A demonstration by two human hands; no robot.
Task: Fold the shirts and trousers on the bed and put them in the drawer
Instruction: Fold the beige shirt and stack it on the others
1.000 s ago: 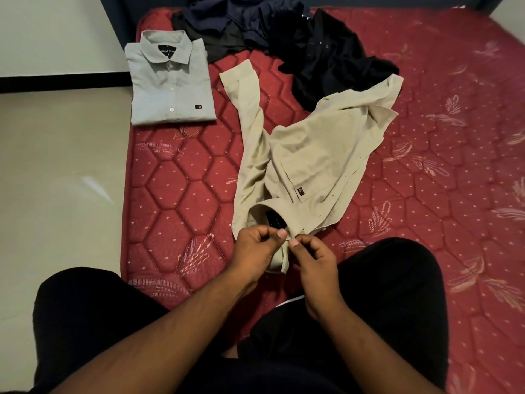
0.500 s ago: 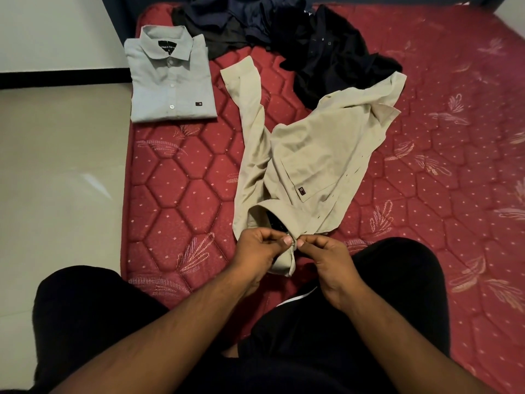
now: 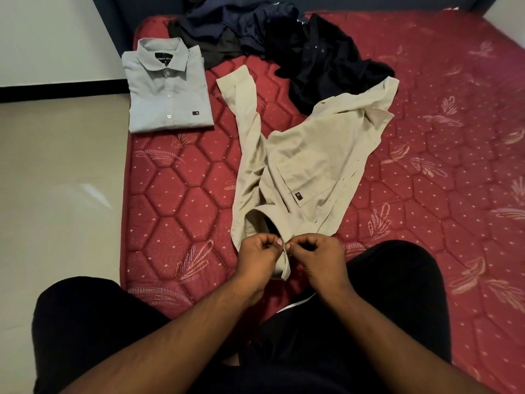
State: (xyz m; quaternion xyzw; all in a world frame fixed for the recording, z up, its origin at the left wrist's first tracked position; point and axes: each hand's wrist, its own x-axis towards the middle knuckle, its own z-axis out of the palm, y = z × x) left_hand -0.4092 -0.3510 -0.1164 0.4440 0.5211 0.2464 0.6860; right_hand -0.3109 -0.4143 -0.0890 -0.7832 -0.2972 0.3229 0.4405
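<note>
- A beige shirt [image 3: 309, 166] lies crumpled on the red mattress [image 3: 176, 200], collar at the near edge, one sleeve trailing far-left.
- Since a second ago the shirt has barely shifted; both hands have stayed at the collar front, which suggests a top button is being fastened before folding starts.
- The left hand [image 3: 257, 255] and right hand [image 3: 314, 255] meet thumb to thumb, fingers curled, each pinching the collar placket between them.
- Far-left, a grey shirt [image 3: 167, 86] sits neatly folded.
- At the far edge a pile of dark clothes [image 3: 284, 44] waits unfolded.
- No drawer is in view.
</note>
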